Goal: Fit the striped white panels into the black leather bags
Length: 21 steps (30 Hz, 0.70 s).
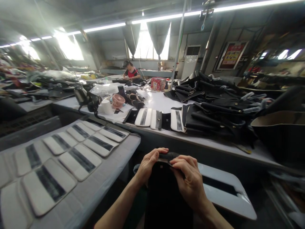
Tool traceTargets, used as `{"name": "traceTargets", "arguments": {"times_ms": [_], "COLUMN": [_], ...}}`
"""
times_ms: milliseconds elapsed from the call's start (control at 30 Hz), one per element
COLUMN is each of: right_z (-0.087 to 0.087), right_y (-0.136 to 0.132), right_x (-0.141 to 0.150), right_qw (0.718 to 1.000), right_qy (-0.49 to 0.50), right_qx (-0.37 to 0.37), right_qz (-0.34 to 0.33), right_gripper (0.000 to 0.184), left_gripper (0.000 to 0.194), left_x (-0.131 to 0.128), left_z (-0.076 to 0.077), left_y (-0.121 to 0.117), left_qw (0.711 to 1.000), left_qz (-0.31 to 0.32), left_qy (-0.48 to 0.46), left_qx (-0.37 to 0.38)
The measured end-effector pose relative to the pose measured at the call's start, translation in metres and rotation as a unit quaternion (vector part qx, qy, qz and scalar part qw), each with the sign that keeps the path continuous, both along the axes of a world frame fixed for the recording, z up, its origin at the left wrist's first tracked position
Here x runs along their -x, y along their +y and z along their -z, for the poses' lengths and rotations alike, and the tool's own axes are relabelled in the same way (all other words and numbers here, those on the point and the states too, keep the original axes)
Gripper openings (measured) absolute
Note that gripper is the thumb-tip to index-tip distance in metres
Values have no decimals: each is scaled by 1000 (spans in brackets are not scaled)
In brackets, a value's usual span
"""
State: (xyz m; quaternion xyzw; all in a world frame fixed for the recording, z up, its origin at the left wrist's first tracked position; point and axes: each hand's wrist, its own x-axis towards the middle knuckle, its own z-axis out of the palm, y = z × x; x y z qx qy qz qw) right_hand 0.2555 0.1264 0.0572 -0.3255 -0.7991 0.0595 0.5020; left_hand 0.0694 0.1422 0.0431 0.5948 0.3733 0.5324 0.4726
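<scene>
A black leather piece (164,190) hangs upright in front of me, its top edge rolled over. My left hand (149,165) pinches that top edge from the left, fingers curled. My right hand (189,181) grips the same edge from the right, fingers pressed on the fold. Behind it lies a white padded panel with a black stripe (224,190) on a small work surface.
Several white panels with black stripes (71,156) lie in rows on the grey table at left. A long table (166,101) across from me carries more panels, piles of black leather parts (219,111), a pink fan (118,100) and a red box (157,83). A person (130,72) sits far back.
</scene>
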Motion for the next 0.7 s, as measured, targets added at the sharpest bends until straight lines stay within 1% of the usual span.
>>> {"name": "traceTargets", "arguments": {"times_ms": [67, 133, 200, 267, 433, 567, 700], "right_z": [1, 1, 1, 0, -6, -12, -14], "right_y": [-5, -10, -16, -23, -43, -55, -65], "right_x": [0, -1, -3, -7, -18, -26, -30], "right_qw": [1000, 999, 998, 996, 986, 975, 961], "right_qy": [6, 0, -11, -26, -93, -145, -207], "right_qx": [-19, -27, -32, -36, -71, -111, -126], "right_qz": [-19, -34, -54, -79, -117, -128, -136], "right_gripper": [22, 24, 25, 28, 35, 33, 34], "left_gripper": [31, 30, 33, 33, 31, 30, 28], "left_x": [4, 7, 9, 9, 2, -6, -12], "left_z": [-7, -14, -19, -21, -18, -13, -7], "left_y": [5, 6, 4, 0, -9, -13, -17], "left_qw": [998, 994, 991, 990, 992, 991, 991], "left_qz": [47, 87, 104, 105, 94, 110, 109], "left_qy": [21, 52, 81, 93, 85, 80, 74], "left_qx": [21, 27, 28, 28, 2, -5, -17]}}
